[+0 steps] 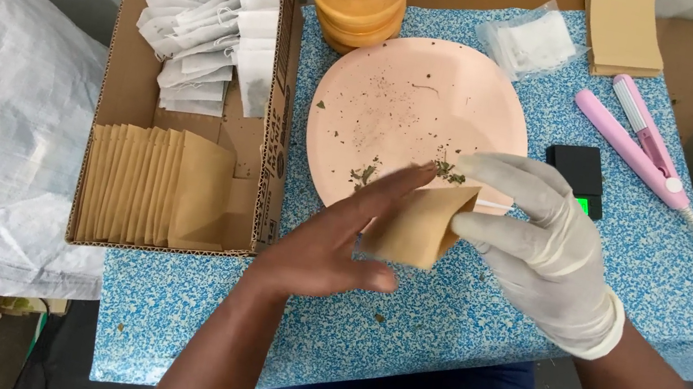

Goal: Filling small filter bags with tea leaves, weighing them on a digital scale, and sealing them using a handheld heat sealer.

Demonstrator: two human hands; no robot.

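Brown paper sachet (418, 225) sits between both hands just over the near edge of the pink plate (416, 112), its mouth turned toward the plate. The left hand (328, 248) is bare, its fingers stretched nearly straight and lying flat along the sachet's left face, thumb tucked beneath. The gloved right hand (544, 246) curls loosely, fingers a little apart, pinching the sachet's right edge; dried herb bits (448, 174) lie by its fingertips. Left of the plate stands a cardboard box (115, 90) of sachets and white tea bags (205, 30). Bare blue speckled tabletop (457, 316) lies near the hands; a pink sealer (632, 144) rests far right.
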